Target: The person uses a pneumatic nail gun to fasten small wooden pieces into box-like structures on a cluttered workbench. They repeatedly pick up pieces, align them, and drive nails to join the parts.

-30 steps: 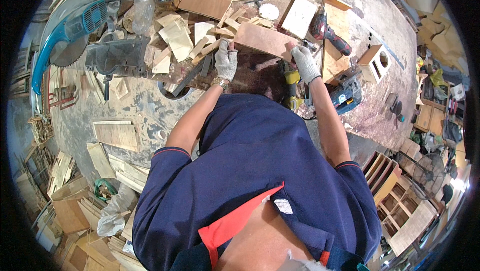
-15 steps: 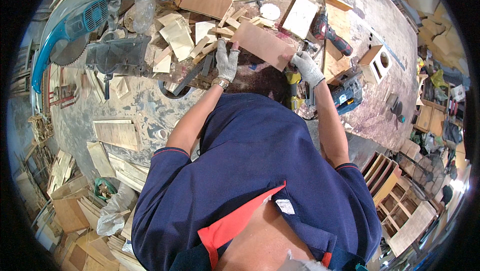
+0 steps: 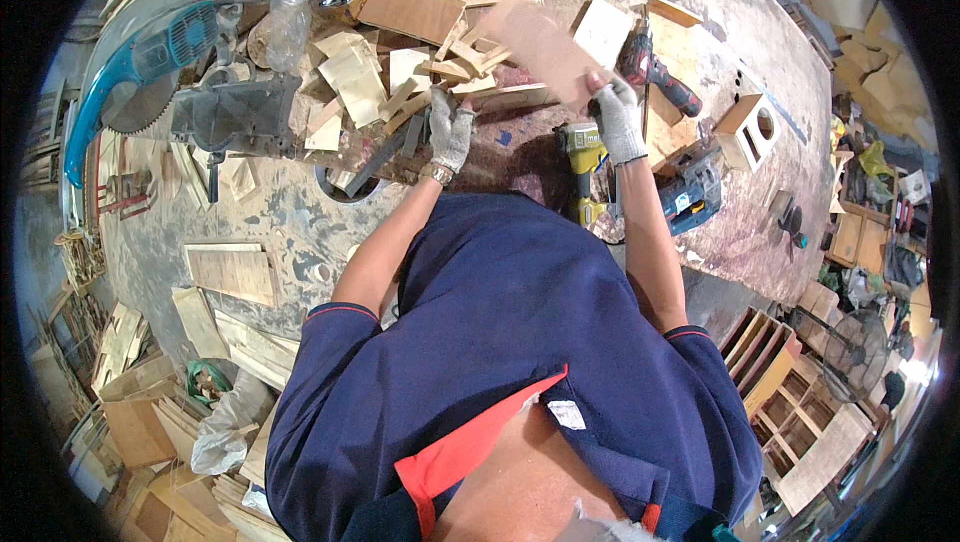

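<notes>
Near the top middle of the frame, our right hand (image 3: 617, 120) pinches the lower edge of a flat brown wood board (image 3: 540, 42). It looks blurry. Our left hand (image 3: 450, 130) rests on a scrap pile (image 3: 400, 82), fingers together; its fingertips are hard to see.

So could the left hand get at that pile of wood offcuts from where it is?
Probably yes: the left hand rests at the edge of the offcuts, with nothing between them.

Two gloved hands — left hand (image 3: 452, 132), right hand (image 3: 618, 120) — one mitre saw (image 3: 165, 67), one red drill (image 3: 655, 74), two standing fans (image 3: 855, 347).
</notes>
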